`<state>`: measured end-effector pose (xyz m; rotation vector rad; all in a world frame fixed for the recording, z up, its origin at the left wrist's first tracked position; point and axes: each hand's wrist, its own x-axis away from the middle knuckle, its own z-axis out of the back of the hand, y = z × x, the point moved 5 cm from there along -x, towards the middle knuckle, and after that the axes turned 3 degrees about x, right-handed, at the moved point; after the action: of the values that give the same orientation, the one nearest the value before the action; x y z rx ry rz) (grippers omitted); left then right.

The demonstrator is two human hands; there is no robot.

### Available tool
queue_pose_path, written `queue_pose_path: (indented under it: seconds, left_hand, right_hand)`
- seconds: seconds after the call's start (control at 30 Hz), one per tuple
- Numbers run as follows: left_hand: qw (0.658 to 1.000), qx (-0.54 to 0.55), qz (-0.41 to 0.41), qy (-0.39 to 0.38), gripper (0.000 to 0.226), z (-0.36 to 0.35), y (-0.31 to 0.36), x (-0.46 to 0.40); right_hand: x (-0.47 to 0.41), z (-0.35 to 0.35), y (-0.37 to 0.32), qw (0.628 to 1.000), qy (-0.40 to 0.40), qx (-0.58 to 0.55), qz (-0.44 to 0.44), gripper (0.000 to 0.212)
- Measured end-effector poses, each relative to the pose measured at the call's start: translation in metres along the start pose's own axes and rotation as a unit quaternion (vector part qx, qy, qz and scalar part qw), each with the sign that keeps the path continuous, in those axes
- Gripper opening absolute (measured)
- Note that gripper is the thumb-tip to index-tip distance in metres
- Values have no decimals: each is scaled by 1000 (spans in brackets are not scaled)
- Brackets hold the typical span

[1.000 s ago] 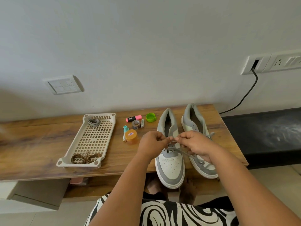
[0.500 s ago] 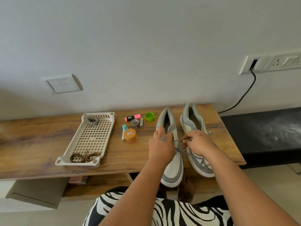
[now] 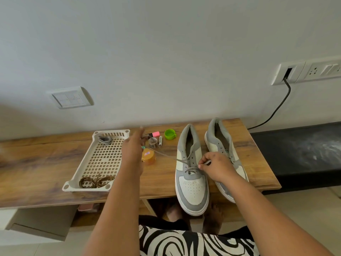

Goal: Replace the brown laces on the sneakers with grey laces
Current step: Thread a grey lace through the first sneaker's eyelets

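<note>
Head view: your left hand (image 3: 132, 152) is pulling the grey lace (image 3: 167, 156) taut, its grip blurred, cannot tell; your right hand (image 3: 216, 168) is pinching the other end at the left sneaker (image 3: 191, 183).

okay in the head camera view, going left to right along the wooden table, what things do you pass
White perforated tray → left hand → orange jar → green cap → left sneaker → right hand, pinching the grey lace → right sneaker.
</note>
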<state>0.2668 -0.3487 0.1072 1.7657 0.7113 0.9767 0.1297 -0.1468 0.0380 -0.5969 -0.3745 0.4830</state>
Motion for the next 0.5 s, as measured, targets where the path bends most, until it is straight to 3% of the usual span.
queue_pose_path:
  seconds: [0.07, 0.17, 0.27, 0.3, 0.4, 0.5]
  left_hand:
    - [983, -174, -33, 49, 29, 6, -2, -2]
    - [940, -337, -18, 40, 27, 9, -18, -13]
    - [775, -629, -54, 37, 37, 3, -23, -17]
    - [751, -654, -86, 30, 44, -5, -23, -14]
    - [728, -652, -203, -66, 44, -47, -32, 5]
    - [677, -683, -233, -143, 42, -76, -55, 21]
  right_hand:
    - [0, -2, -1, 1000, -16, 18, 2, 5]
    - [1, -1, -4, 999, -33, 37, 13, 5]
    - [3, -2, -8, 998, -8, 54, 17, 6]
    - [4, -3, -9, 998, 4, 57, 16, 7]
    - [5, -6, -10, 998, 25, 55, 12, 8]
    - [1, -4, -8, 1000, 16, 20, 7, 12]
